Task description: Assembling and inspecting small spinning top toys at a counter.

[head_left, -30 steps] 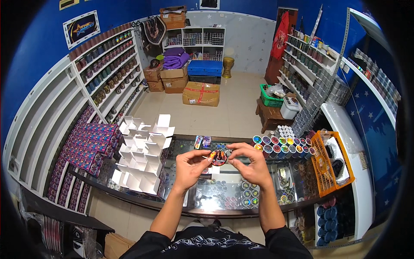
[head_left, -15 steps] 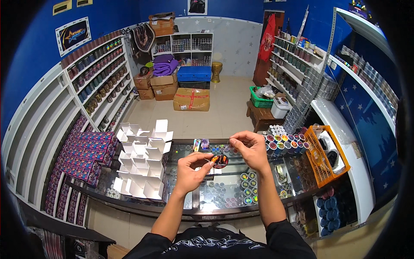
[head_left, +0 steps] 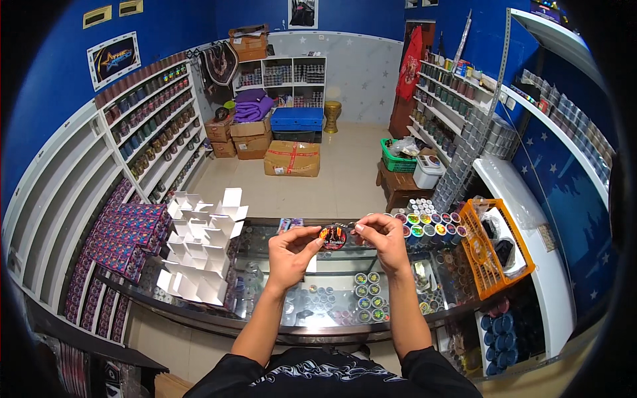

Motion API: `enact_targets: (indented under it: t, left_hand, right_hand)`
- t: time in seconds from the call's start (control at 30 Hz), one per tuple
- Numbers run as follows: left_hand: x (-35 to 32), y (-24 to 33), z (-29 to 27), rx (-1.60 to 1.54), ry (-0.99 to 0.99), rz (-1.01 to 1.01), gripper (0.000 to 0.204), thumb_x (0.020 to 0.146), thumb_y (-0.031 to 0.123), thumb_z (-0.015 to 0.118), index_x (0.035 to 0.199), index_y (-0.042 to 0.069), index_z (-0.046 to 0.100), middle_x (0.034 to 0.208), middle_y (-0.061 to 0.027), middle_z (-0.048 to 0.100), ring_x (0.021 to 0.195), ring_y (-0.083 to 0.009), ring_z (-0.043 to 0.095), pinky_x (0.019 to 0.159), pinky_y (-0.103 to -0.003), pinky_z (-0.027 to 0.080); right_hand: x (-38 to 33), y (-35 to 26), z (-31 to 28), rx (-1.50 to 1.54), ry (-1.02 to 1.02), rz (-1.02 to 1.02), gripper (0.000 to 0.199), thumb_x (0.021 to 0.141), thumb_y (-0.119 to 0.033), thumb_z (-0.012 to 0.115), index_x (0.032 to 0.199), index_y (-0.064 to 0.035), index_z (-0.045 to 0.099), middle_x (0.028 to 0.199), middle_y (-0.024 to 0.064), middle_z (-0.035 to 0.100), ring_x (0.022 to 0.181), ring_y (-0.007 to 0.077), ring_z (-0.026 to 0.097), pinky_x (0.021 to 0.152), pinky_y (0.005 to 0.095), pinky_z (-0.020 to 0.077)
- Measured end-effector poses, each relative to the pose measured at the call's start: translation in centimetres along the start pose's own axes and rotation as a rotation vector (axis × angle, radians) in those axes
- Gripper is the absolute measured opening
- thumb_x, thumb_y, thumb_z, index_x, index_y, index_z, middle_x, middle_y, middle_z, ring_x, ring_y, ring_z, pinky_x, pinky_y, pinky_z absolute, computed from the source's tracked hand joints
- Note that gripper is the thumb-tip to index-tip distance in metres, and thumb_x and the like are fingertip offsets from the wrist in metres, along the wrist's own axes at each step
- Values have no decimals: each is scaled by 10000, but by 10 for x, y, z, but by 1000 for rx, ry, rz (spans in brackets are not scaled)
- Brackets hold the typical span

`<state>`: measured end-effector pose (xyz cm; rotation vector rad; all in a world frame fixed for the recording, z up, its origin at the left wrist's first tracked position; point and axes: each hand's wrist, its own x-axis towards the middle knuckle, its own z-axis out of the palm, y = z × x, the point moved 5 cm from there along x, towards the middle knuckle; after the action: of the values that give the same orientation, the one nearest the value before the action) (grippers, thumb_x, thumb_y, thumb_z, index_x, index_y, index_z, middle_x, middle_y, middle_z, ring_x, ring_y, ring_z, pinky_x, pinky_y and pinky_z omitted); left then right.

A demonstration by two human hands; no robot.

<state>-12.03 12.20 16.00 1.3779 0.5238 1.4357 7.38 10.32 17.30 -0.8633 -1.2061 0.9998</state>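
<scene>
Above the glass counter (head_left: 323,330), my left hand (head_left: 290,260) pinches a small round spool (head_left: 333,237), its dark face with a red and orange printed label turned up. My right hand (head_left: 385,247) is at the spool's upper right edge. Its thumb and index finger are pressed together; what is between them is too small to make out. Behind the left hand lies a small purple printed box (head_left: 290,223) on the counter. Under the glass stand several round tubs with yellow-green labels (head_left: 372,290).
White cartons with raised flaps (head_left: 199,252) stand on the counter's left, beside stacked purple patterned boxes (head_left: 137,237). At the right are rows of spools with bright round labels (head_left: 430,225) and an orange plastic crate (head_left: 494,249). A taped cardboard box (head_left: 292,159) sits on the floor beyond.
My right hand has come down and left, from apart to the spool's edge. The spool has risen slightly with my left hand, its label now facing me more squarely. The view has shifted a little.
</scene>
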Motion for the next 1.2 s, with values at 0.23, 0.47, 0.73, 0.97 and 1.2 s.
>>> enact_targets:
  t: [0.23, 0.47, 0.73, 0.97, 1.2]
  left_hand:
    - [13, -32, 93, -44, 40, 11, 188, 815, -33, 643, 1002, -56, 635, 931, -108, 656, 823, -154, 643, 734, -276, 549]
    - [19, -48, 166, -53, 69, 29, 194, 816, -30, 646, 1007, -59, 633, 934, -114, 658, 835, -157, 642, 747, -276, 545]
    - [22, -54, 197, -53, 66, 30, 190, 819, -36, 640, 1007, -57, 631, 950, -115, 655, 837, -152, 641, 741, -271, 550]
    - [23, -58, 193, -71, 50, 22, 189, 816, -40, 643, 1004, -57, 632, 950, -116, 655, 837, -153, 641, 738, -274, 552]
    - [22, -63, 188, -78, 17, 3, 170, 811, -42, 649, 981, -42, 650, 914, -84, 650, 836, -139, 633, 746, -257, 533]
  right_hand:
    - [-10, -13, -86, 82, -13, 65, 75, 806, -49, 655, 850, 12, 647, 738, 58, 647, 635, 95, 587, 578, 223, 464]
    - [-14, -24, -154, 44, -61, 27, 111, 801, -1, 640, 909, 21, 645, 757, 41, 642, 667, 81, 581, 597, 213, 464]
    - [-17, -50, -165, 114, -95, -64, 316, 800, 38, 599, 1115, 46, 570, 1048, 124, 640, 922, 159, 621, 838, 291, 497]
    - [-20, -42, -155, 164, -39, -54, 264, 796, 52, 637, 1056, 53, 592, 976, 104, 663, 870, 139, 633, 783, 262, 523]
    - [-30, -33, -148, 215, 33, -90, 255, 800, 68, 635, 1048, 62, 579, 984, 121, 652, 894, 159, 636, 807, 284, 538]
